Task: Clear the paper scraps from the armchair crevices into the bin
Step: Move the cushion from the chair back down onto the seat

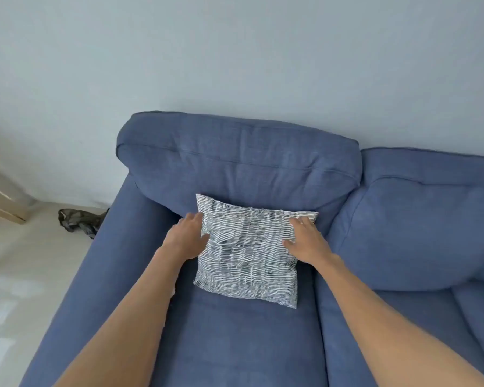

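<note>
A square throw pillow (246, 252) with a grey-and-white striped pattern leans against the back cushion (235, 160) of a blue armchair seat (235, 339). My left hand (186, 238) grips the pillow's left edge, thumb on its front. My right hand (305, 240) holds the pillow's upper right part, fingers spread over the fabric. A small white bit, possibly a paper scrap (173, 291), shows in the crevice between seat and left armrest, beside my left forearm. No bin is in view.
The blue left armrest (95, 275) runs along the seat. A second blue seat with its own back cushion (430, 233) adjoins on the right. A dark crumpled thing (78, 222) lies on the pale floor by the wall, left of the armchair.
</note>
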`<action>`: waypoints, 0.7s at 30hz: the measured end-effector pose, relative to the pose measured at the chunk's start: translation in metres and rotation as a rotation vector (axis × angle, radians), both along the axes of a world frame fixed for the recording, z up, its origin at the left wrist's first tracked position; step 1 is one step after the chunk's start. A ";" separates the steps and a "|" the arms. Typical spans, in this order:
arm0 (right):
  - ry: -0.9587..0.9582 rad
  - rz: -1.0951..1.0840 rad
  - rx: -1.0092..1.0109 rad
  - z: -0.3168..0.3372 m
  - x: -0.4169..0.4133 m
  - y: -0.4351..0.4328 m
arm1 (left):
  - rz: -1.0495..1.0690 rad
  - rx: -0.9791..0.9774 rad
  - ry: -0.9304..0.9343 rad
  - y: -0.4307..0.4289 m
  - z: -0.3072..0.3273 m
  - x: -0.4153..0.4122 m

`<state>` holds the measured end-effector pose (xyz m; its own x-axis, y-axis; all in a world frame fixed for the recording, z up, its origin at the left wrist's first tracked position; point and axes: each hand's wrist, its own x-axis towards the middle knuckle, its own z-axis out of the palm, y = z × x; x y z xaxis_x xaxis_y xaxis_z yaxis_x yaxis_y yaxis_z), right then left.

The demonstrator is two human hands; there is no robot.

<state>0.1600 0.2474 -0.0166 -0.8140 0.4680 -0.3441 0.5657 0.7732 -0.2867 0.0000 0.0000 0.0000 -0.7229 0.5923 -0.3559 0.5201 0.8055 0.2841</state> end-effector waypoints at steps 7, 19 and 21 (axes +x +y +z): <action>-0.017 0.056 0.152 -0.044 -0.041 0.012 | -0.161 -0.009 0.225 0.050 -0.051 -0.026; -0.178 0.146 0.405 -0.056 -0.028 -0.013 | -0.307 -0.363 0.429 0.059 -0.064 -0.008; -0.153 0.169 0.427 -0.057 -0.017 -0.022 | -0.350 -0.365 0.467 0.055 -0.064 0.004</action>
